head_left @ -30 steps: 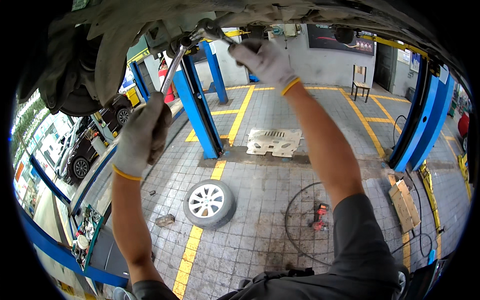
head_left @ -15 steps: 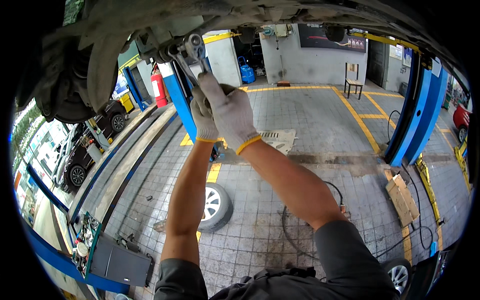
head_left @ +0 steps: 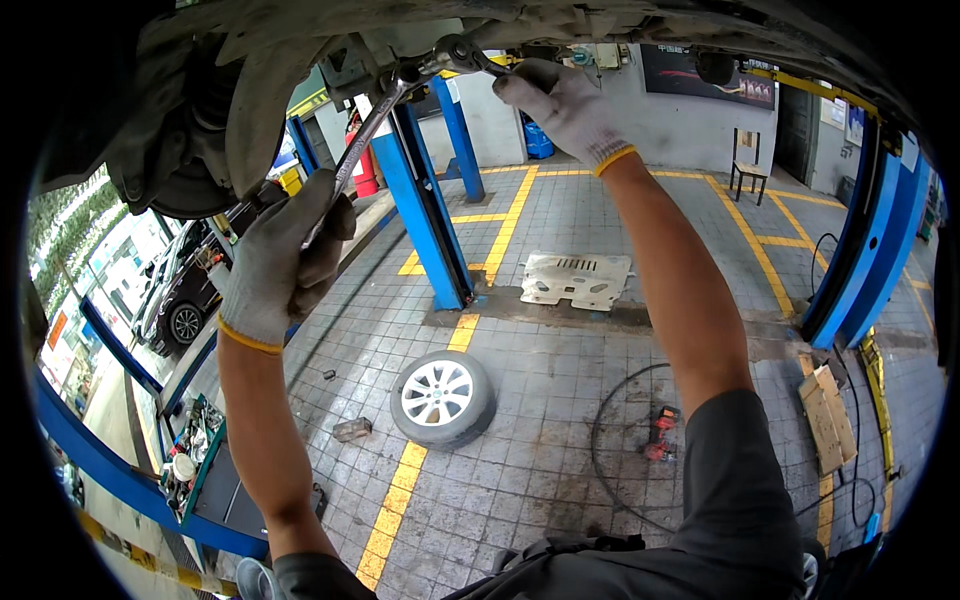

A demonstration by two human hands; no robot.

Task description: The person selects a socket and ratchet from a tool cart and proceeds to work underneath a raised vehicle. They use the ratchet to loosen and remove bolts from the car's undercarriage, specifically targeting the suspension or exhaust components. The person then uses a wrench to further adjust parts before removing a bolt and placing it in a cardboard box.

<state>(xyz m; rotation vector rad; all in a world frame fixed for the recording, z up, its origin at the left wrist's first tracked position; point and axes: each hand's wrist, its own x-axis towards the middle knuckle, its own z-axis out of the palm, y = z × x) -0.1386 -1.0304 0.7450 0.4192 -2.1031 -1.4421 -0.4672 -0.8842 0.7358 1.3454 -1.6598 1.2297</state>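
Note:
Overhead spans the dark underbody of a raised car [head_left: 300,25], with a brake and suspension part [head_left: 175,165] at the left. My left hand [head_left: 268,262], in a white knit glove, is closed round the lower end of a long chrome wrench [head_left: 362,145]. The wrench slants up to the right, its upper end at the fastening area under the car. My right hand [head_left: 575,112], gloved too, is closed on the handle end of a ratchet wrench [head_left: 457,54]. The ratchet's round head sits beside the wrench's upper end. What fastener they engage is too small to tell.
A blue lift post [head_left: 425,205] stands ahead, another [head_left: 850,240] at the right. On the tiled floor lie a wheel [head_left: 440,398], a pale metal plate [head_left: 577,282], a red power tool [head_left: 660,434], a hose and a cardboard box [head_left: 828,418]. A tool tray [head_left: 195,455] sits lower left.
My hands, close together before, are now wide apart. The left has moved down and left with the wrench; the right has swung right with the ratchet handle. The view has shifted slightly.

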